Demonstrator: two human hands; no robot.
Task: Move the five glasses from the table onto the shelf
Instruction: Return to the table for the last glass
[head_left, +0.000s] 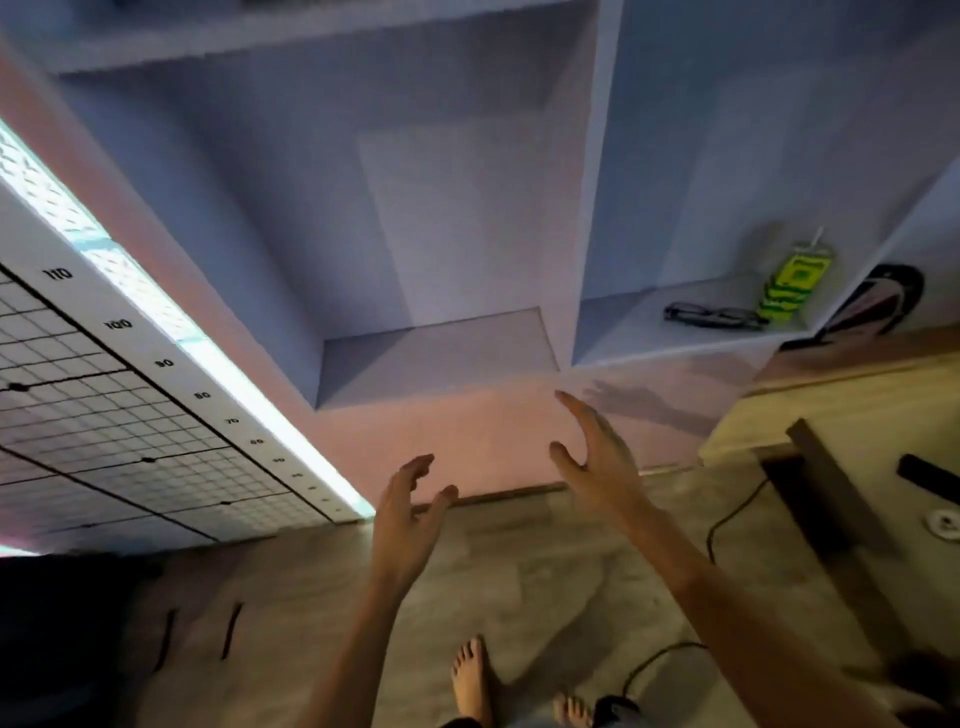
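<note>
Bare feet (470, 680) are standing on the pale wood floor (519, 571) at the bottom edge of the head view, and two bare forearms are reaching up and forward above them. The left hand (410, 512) is hanging in the air with its fingers loosely spread and slightly curved, holding nothing. The right hand (597, 462) is reaching a little higher and further forward, palm turned inward, fingers wide and relaxed, also holding nothing; it is casting a shadow on the pinkish front panel below the shelf (436, 353). Neither hand is touching anything. The shelf is filling the upper part of the view, a pale lilac unit split by an upright divider. In its right compartment a pair of dark-framed glasses (714, 317) is lying flat on the board, just beside an upright green and yellow carton (795, 280) with a straw sticking out of its top. A pale wooden worktop (841, 395) is showing at the right edge, with a black object (930, 480) lying on it. A black cable (727, 514) is trailing across the floor near it. A white grid board (130, 415) with printed numbers is leaning along the left side.
</note>
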